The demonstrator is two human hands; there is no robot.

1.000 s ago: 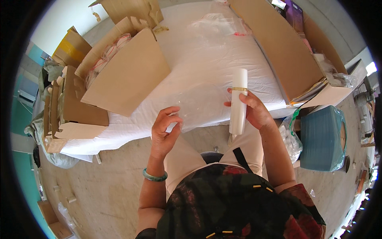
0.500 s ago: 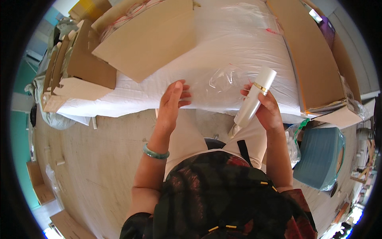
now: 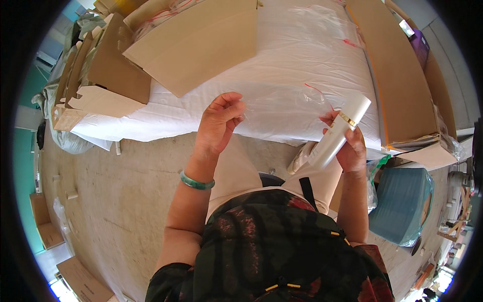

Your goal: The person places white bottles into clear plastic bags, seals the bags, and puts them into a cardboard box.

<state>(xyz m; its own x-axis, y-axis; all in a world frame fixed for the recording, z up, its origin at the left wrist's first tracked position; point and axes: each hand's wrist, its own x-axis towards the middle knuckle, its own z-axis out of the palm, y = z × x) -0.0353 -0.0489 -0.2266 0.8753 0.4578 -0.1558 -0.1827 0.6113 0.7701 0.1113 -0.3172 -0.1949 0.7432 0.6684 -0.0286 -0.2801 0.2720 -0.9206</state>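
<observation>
A white cylindrical bottle [image 3: 329, 143] with a gold band below its cap is gripped in my right hand [image 3: 353, 153], tilted with the cap up and to the right. My left hand [image 3: 221, 118], a green bangle on its wrist, has its fingers pinched together on the edge of a clear plastic bag [image 3: 282, 108]. This bag, with a thin red strip at its far side, stretches over the white-covered table [image 3: 221, 80] toward the bottle. The far side of the bag partly lies behind my right fingers, so its contact there is unclear.
An open cardboard box [image 3: 196, 45] with red-edged clear bags stands at the table's far left, beside another box [image 3: 118, 65]. A long carton [image 3: 397, 75] borders the right side. More clear bags [image 3: 327, 30] lie at the back. A blue wrapped bundle [image 3: 402, 201] sits lower right.
My left hand has risen slightly and its fingers have closed from a looser spread onto the bag's edge. My right hand and the bottle have shifted right and a little down.
</observation>
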